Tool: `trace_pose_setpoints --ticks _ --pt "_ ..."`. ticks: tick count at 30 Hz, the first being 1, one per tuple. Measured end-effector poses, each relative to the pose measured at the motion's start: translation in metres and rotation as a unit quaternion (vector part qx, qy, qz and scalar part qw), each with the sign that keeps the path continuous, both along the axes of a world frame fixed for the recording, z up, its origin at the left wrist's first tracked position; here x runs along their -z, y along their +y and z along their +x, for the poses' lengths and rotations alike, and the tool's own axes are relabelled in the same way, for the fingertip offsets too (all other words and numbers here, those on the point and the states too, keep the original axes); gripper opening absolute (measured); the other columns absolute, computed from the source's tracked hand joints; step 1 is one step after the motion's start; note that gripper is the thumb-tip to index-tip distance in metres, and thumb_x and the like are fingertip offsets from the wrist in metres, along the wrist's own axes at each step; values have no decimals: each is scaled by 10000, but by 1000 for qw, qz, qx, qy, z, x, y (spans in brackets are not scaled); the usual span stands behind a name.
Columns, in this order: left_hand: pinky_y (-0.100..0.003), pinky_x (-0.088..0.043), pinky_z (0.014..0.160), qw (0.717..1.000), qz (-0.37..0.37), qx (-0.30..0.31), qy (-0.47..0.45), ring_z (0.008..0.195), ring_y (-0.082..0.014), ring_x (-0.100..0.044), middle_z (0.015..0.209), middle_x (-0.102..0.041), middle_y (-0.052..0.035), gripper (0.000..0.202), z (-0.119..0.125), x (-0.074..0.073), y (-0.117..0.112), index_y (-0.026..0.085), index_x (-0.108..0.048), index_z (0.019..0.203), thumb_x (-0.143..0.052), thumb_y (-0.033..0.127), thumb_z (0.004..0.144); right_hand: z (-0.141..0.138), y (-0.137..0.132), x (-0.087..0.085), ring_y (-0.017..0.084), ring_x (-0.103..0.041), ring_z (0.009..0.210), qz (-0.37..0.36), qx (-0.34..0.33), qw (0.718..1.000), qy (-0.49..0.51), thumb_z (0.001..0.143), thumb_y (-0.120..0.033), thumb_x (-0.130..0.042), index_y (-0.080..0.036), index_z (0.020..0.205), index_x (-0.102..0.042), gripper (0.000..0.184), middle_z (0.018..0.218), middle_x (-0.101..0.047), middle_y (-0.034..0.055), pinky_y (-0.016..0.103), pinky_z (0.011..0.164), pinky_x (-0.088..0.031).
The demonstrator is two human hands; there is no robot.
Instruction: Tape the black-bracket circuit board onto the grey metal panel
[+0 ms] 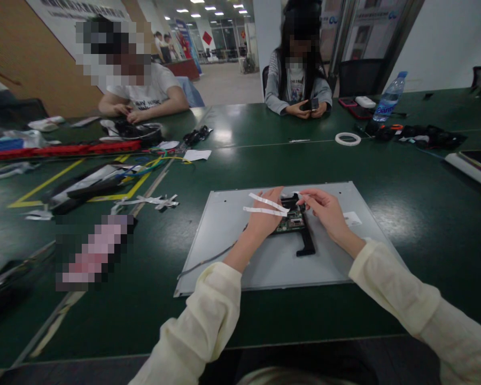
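A flat grey metal panel (pixel 220 235) lies on the table in front of me. On it sits a green circuit board (pixel 294 220) with a black plastic bracket (pixel 307 243) around its side. My left hand (pixel 263 214) rests over the board's left part, its fingers mostly hidden. Two white tape strips (pixel 264 210) lie across the back of that hand. At the bracket's upper end, my right hand (pixel 324 209) has thumb and fingers pinched together; what is between them is too small to make out. A thin dark cable (pixel 212 259) runs from the board to the panel's left edge.
Left of the panel are a phone (pixel 98 248), crumpled tape strips (pixel 156 201) and a black-and-silver bundle (pixel 88 184). A tape roll (pixel 348 139), a water bottle (pixel 390 96) and dark cables (pixel 425 133) lie at the right back. Two people sit across the table.
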State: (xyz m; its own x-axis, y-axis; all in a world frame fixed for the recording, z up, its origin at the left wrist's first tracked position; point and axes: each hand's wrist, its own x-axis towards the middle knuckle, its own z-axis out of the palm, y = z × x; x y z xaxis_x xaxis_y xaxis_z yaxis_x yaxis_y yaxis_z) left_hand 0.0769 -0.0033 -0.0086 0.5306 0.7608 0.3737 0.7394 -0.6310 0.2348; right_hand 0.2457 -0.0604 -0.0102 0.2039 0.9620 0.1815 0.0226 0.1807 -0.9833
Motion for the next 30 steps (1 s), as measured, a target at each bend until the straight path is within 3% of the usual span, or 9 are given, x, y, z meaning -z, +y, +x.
trace_pose_setpoints --ticks 12,25,30 --pt "-434 -354 1047 1000 -6 1 -4 1086 -222 -597 1171 -646 -96 373 -1 2 0 152 -521 1234 -372 154 893 -1 -1 -1 118 -550 637 -21 1 1000 -7 772 -411 -593 -152 973 -662 335 766 -685 50 213 507 -373" --pt "-427 -329 1064 998 -60 17 24 1127 -216 -581 1187 -644 -92 373 -1 0 2 178 -519 1235 -376 193 891 -1 -7 -6 114 -542 616 -64 1 998 -2 756 -412 -589 -144 952 -663 341 758 -677 50 203 482 -348" --pt "-455 -286 1084 997 -64 18 35 1134 -231 -574 1179 -650 -88 346 -1 -2 1 189 -548 1199 -398 184 887 3 -8 -2 109 -532 572 -76 7 997 -30 756 -356 -564 -142 959 -645 306 709 -657 32 201 468 -336"
